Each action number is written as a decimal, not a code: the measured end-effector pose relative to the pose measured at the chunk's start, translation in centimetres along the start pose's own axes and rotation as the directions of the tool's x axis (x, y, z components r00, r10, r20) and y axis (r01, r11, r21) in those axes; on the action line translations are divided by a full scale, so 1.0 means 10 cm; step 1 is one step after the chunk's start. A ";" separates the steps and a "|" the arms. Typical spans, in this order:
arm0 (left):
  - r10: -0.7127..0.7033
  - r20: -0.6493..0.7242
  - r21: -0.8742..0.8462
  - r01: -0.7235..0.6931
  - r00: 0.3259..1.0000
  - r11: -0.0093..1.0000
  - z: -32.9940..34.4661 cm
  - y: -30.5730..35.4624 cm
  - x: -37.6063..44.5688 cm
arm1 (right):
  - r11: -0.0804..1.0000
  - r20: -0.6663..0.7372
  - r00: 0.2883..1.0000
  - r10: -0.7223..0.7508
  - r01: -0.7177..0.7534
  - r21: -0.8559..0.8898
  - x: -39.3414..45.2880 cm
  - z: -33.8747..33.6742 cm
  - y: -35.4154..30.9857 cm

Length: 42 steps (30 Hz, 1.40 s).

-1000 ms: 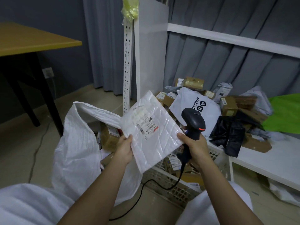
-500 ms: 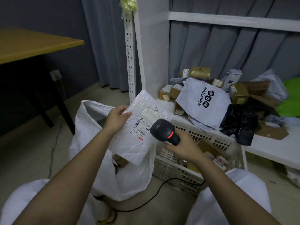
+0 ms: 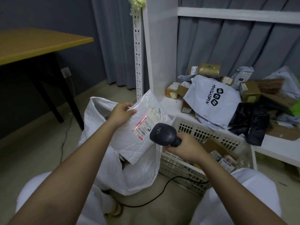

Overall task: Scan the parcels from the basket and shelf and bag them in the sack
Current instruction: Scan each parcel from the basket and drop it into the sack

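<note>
Two hands are working over the open sack [image 3: 139,172]. L hand [image 3: 121,113] is pinching the top-left edge of a white padded parcel [image 3: 138,140], thumb on the face, fingers curled behind, holding it tilted above the sack's mouth. R hand [image 3: 185,147] is wrapping fully round the grip of a black scanner [image 3: 163,134], its head pointing at the parcel's label [image 3: 146,124]; a red scan line is lying across the barcodes w/ the scanner just beside the label, not touching as far as I can tell. Scanner cable [image 3: 162,190] is trailing over the floor btwn the person's white-clad knees.

Sack is sitting on the floor, touching the left side of a white slotted basket [image 3: 209,132], which is holding more small boxes. Behind the basket, a low white shelf [image 3: 276,148] is carrying a heap of parcels: brown cartons, a black poly bag [image 3: 253,124], and a pale mailer [image 3: 214,104] w/ dark print lying on top. A wooden bench [image 3: 32,44] on black legs is standing well apart at left, grey curtain behind.
</note>
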<state>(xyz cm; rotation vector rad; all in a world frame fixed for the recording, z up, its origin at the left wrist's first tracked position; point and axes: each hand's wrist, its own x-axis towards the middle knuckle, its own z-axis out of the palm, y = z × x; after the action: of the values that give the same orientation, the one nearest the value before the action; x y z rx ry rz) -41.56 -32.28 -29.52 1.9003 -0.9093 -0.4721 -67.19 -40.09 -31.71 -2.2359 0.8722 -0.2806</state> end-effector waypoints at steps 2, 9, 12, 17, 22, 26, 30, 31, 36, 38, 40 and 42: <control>-0.007 0.000 -0.009 0.007 1.000 1.000 0.00 -0.02 0.00 | 1.000 0.007 1.000 0.002 -0.002 -0.013 0.00 -0.01 -0.01; -0.034 -0.050 -0.067 0.030 0.998 0.997 -0.08 -0.14 -0.05 | 0.977 -0.024 0.999 0.023 -0.017 0.211 0.08 0.07 0.02; -0.073 -0.196 -0.064 0.061 0.978 0.996 -0.19 -0.39 -0.13 | 0.910 -0.083 0.988 0.130 -0.085 0.406 0.18 0.17 0.09; -0.204 -0.416 -0.158 0.151 0.886 0.976 -0.40 -0.77 -0.43 | 0.853 -0.084 0.950 0.301 -0.229 0.469 0.48 0.39 0.27; -0.263 -0.448 -0.177 0.203 0.855 0.963 -0.50 -1.10 -0.58 | 0.787 -0.065 0.897 0.437 -0.346 0.511 0.84 0.73 0.39; -0.307 -0.402 -0.156 0.267 0.863 0.951 -0.44 -1.32 -0.46 | 0.758 -0.065 0.876 0.478 -0.374 0.535 1.09 0.97 0.45; -0.388 -0.367 -0.245 0.315 0.845 0.917 -0.25 -1.50 -0.16 | 0.799 -0.144 0.876 0.460 -0.339 0.496 1.35 1.07 0.49; -0.411 -0.360 -0.271 0.328 0.837 0.905 -0.19 -1.53 -0.07 | 0.816 -0.176 0.877 0.447 -0.319 0.481 1.42 1.07 0.49; -0.478 -0.267 -0.363 0.372 0.837 0.854 0.09 -1.75 0.44 | 0.866 -0.260 0.871 0.417 -0.294 0.404 1.90 1.02 0.49; -0.498 -0.238 -0.378 0.393 0.834 0.838 0.21 -1.84 0.60 | 0.871 -0.220 0.870 0.441 -0.356 0.339 2.08 1.03 0.54; -0.511 -0.232 -0.381 0.406 0.828 0.830 0.31 -1.89 0.69 | 0.867 -0.174 0.875 0.453 -0.386 0.315 2.17 1.03 0.57; -0.518 -0.249 -0.403 0.399 0.818 0.823 0.44 -1.92 0.82 | 0.839 -0.127 0.881 0.455 -0.376 0.393 2.27 1.02 0.56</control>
<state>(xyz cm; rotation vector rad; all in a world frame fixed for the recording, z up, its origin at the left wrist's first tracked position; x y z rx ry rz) -31.52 -35.68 -48.04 1.7990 -0.0998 -0.5163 -48.67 -52.48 -44.17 -1.6439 1.2891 -0.4414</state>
